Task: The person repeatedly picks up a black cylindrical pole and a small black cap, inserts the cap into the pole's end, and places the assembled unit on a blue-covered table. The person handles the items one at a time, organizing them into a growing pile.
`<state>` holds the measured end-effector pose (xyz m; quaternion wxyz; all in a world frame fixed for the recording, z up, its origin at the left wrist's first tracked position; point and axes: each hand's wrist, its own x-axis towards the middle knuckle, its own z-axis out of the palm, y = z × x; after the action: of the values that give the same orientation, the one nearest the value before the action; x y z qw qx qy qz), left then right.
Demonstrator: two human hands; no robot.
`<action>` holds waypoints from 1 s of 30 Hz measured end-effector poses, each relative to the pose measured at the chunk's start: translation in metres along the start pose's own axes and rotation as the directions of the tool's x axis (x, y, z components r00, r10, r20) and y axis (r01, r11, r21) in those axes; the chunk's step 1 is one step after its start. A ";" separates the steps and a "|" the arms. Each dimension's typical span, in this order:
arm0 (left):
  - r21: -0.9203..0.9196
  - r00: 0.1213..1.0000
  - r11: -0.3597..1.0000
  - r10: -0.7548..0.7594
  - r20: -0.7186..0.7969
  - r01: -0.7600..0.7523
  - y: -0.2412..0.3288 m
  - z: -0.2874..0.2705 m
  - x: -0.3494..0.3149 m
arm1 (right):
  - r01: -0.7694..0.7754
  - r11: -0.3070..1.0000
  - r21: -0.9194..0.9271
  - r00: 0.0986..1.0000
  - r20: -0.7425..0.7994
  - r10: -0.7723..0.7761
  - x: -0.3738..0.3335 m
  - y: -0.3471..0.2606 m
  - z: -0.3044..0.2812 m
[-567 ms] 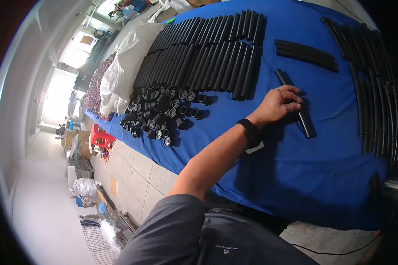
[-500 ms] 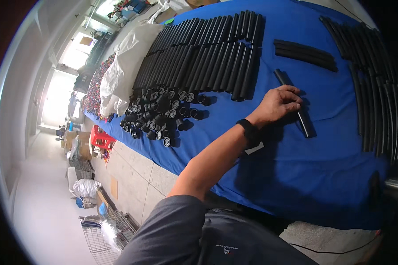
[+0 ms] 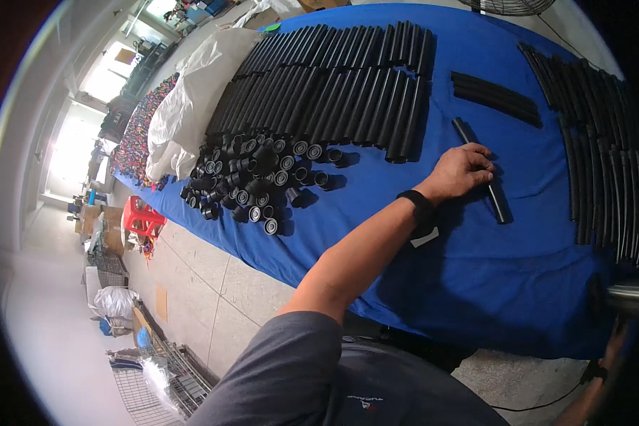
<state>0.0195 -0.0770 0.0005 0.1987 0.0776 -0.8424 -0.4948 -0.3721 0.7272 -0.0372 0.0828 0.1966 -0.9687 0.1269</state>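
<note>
My left hand [image 3: 463, 170] lies over a black tube [image 3: 500, 204] on the blue cloth, its fingers and thumb closed round the tube's middle. At the lower right rim my right hand [image 3: 615, 342] shows only in part, just below a shiny metal cylinder [image 3: 628, 292]. Its fingers are hidden in the dark, so I cannot see what they hold. Beyond my left hand, a few black foam-like strips [image 3: 495, 98] lie together. Two rows of black tubes [image 3: 319, 106] lie side by side to the left, with a heap of round black caps [image 3: 255, 177] nearer me.
Long thin black strips [image 3: 596, 156] lie along the right side of the blue-covered table [image 3: 490, 284]. A white plastic sheet [image 3: 199, 99] and many small colourful pieces [image 3: 143, 135] are at the far left. A red stool [image 3: 143, 216] and wire baskets [image 3: 138, 387] stand on the floor.
My right hand and forearm have come into view at the lower right, and more of the metal cylinder shows. The view has shifted slightly. My left hand stays on the tube.
</note>
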 end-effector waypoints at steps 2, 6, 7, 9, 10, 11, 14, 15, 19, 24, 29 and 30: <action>-0.004 1.000 1.000 -0.010 -0.016 0.010 -0.005 0.002 -0.003 | -0.006 0.998 0.063 0.994 0.110 -0.001 -0.002 -0.006 0.004; 0.035 0.999 0.999 0.028 -0.040 -0.027 -0.004 0.000 -0.005 | -0.047 0.992 0.114 0.995 0.092 0.036 -0.006 -0.048 0.017; -0.002 0.998 0.999 0.049 -0.040 -0.049 -0.007 0.003 0.001 | -0.066 0.992 0.111 0.994 0.097 0.055 -0.011 -0.041 0.005; -0.015 0.998 1.000 0.024 -0.056 -0.025 -0.010 0.004 -0.004 | -0.060 0.995 0.084 0.989 0.140 0.048 -0.011 -0.056 0.010; -0.004 0.998 1.000 -0.008 -0.064 0.008 -0.008 0.004 -0.009 | -0.045 0.998 0.050 0.986 0.166 0.036 -0.012 -0.075 0.020; -0.013 0.997 1.000 -0.020 -0.071 0.019 -0.008 0.001 -0.011 | -0.035 0.999 -0.004 0.985 0.171 0.035 -0.016 -0.083 0.017; -0.039 0.999 0.999 0.014 -0.038 -0.016 -0.010 0.000 -0.005 | -0.065 0.996 -0.059 0.998 -0.005 0.065 -0.028 -0.087 0.005; -0.003 0.998 0.999 0.049 -0.047 -0.050 -0.012 -0.001 -0.005 | -0.113 0.990 -0.085 0.994 -0.007 0.113 -0.033 -0.090 -0.001; 0.040 0.992 0.991 0.128 -0.012 -0.128 -0.009 -0.004 -0.006 | -0.262 0.961 -0.083 0.959 -0.134 0.250 -0.072 -0.156 -0.027; -0.086 1.000 0.996 0.001 0.011 0.000 -0.008 -0.001 -0.006 | -0.217 0.901 0.375 0.955 -0.109 0.275 -0.125 -0.304 -0.059; -0.189 0.999 0.982 -0.028 -0.030 0.022 -0.010 0.000 -0.003 | 0.252 0.866 0.432 0.954 0.042 -0.298 -0.105 -0.609 -0.053; -0.223 0.997 0.975 -0.031 -0.067 0.016 -0.011 -0.002 -0.003 | 0.368 0.823 0.433 0.901 0.051 -0.430 -0.092 -0.646 -0.035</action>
<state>0.0221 -0.0830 -0.0086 0.2296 0.0821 -0.7732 -0.5854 -0.0250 0.1952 0.1147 -0.0070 0.4171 -0.8602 0.2934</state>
